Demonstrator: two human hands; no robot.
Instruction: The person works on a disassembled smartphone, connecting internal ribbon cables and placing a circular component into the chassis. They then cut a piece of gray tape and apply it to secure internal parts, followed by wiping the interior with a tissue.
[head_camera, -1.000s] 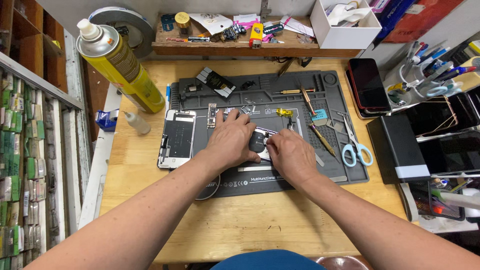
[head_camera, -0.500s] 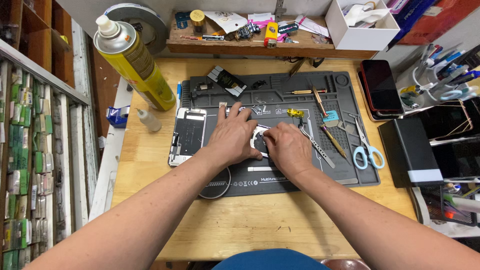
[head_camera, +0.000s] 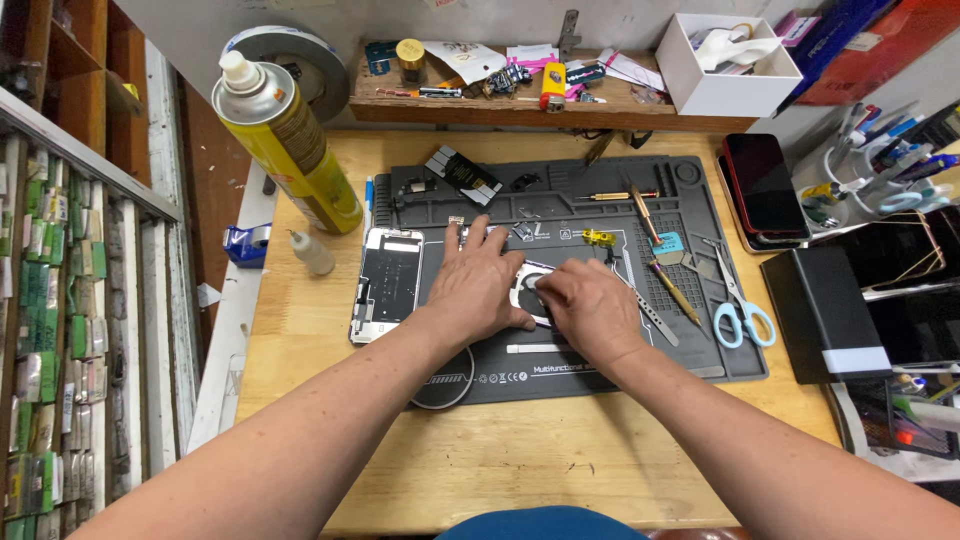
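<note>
My left hand (head_camera: 478, 285) lies flat, fingers spread, pressing on a silver phone housing (head_camera: 524, 288) in the middle of a dark grey repair mat (head_camera: 560, 360). My right hand (head_camera: 590, 305) rests on the housing's right side with its fingers curled over it; whether a tool is in them is hidden. Most of the housing is covered by both hands. A detached phone screen (head_camera: 385, 283) lies face down just left of my left hand, at the mat's left edge.
A yellow spray can (head_camera: 285, 135) and small white bottle (head_camera: 312, 251) stand at left. Tweezers (head_camera: 648, 310), brass tools (head_camera: 678, 295), blue-handled scissors (head_camera: 735, 312) lie right of my hands. A black box (head_camera: 822, 315), dark phones (head_camera: 760, 185), white box (head_camera: 725, 65) and a cluttered wooden shelf (head_camera: 540, 100) surround the mat.
Both hands stay on the housing; the fingers have shifted only slightly. The camera view has drifted a little, so everything sits somewhat lower and further right in the picture.
</note>
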